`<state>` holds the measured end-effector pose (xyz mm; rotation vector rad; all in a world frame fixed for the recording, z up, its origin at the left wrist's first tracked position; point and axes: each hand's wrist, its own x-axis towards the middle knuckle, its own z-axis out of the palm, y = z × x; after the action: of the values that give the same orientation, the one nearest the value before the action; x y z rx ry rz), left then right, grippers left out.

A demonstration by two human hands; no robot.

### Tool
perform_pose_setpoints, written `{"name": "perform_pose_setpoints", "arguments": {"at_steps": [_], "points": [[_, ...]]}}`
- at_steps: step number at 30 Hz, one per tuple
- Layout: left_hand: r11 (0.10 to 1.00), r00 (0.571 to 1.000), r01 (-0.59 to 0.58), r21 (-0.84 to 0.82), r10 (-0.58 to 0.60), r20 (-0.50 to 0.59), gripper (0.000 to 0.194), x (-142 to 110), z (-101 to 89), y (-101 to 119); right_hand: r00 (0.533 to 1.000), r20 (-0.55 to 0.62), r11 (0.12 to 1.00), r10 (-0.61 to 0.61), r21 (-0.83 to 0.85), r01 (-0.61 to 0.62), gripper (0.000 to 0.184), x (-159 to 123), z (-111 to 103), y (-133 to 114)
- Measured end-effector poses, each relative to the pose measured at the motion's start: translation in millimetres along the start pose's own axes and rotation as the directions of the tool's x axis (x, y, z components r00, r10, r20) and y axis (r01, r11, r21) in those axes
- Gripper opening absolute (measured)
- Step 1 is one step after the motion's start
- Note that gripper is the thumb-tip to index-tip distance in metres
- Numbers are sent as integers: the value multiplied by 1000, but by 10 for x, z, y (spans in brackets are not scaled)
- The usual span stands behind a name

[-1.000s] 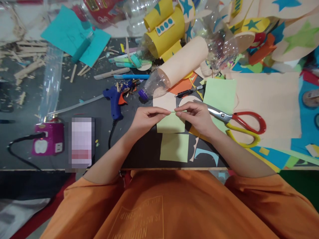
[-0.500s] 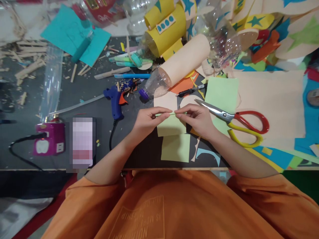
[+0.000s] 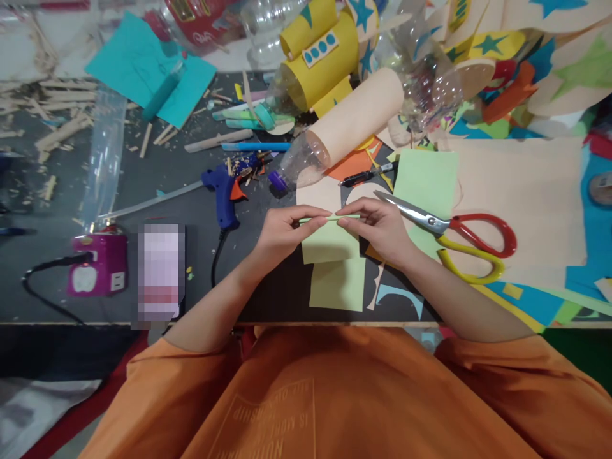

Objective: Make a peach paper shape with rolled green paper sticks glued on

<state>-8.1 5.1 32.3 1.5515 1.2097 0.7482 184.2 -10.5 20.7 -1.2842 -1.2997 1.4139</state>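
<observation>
Both hands meet at a narrow light green edge of paper above the dark table. My left hand (image 3: pixel 287 229) pinches it between thumb and fingers, and my right hand (image 3: pixel 373 226) does the same from the other side. Just below the fingertips spreads a pale green paper piece (image 3: pixel 329 248) of about the same width; whether it is joined to the pinched edge I cannot tell. A second green paper (image 3: pixel 337 293) lies nearer the table edge, partly overlapped. Beyond the fingers is a cream paper piece (image 3: pixel 318 190). Large scissors (image 3: pixel 437 224) with red and yellow handles lie right of my right hand.
A blue glue gun (image 3: pixel 224 191), a phone (image 3: pixel 161 271) and a purple power adapter (image 3: pixel 98 264) are on the left. Ahead lies a cream-wrapped plastic bottle (image 3: pixel 363 115) near a yellow-wrapped one (image 3: pixel 322 60). A black pen (image 3: pixel 368 174) and cream sheet (image 3: pixel 521 197) are to the right.
Both hands stay pinched together in nearly the same place. The light green edge between them shows wider than a second ago, and the green paper below overlaps the nearer piece slightly.
</observation>
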Motion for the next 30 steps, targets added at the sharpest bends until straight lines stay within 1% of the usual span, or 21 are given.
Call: {"name": "perform_pose_setpoints", "arguments": {"at_steps": [4, 7, 12, 16, 21, 26, 30], "points": [[1000, 1000, -15, 4, 15, -3, 22, 19, 6, -9, 1000, -6, 999, -24, 25, 24, 28, 7, 0, -30], [1000, 1000, -13, 18, 13, -9, 24, 28, 2, -14, 1000, -24, 999, -12, 36, 13, 29, 10, 1, -51], [999, 1000, 12, 30, -13, 10, 21, 16, -20, -8, 1000, -25, 1000, -10, -21, 9, 32, 12, -8, -75], [1000, 999, 25, -1, -25, 20, 17, 9, -26, -1, 999, -27, 997, -25, -72, 23, 40, 4, -23, -80], [999, 999, 36, -8, -35, 33, 17, 14, -31, 19, 998, 30, 991, -59, -117, 62, 49, -14, -51, -68], [1000, 999, 22, -8, -22, 43, 18, 21, -43, 13, 997, 34, 987, -74, -138, 78, 48, -2, -58, -71], [1000, 998, 28, -5, -28, 52, 22, 26, -49, -1, 997, 25, 988, -71, -137, 74, 40, 12, -56, -64]]}}
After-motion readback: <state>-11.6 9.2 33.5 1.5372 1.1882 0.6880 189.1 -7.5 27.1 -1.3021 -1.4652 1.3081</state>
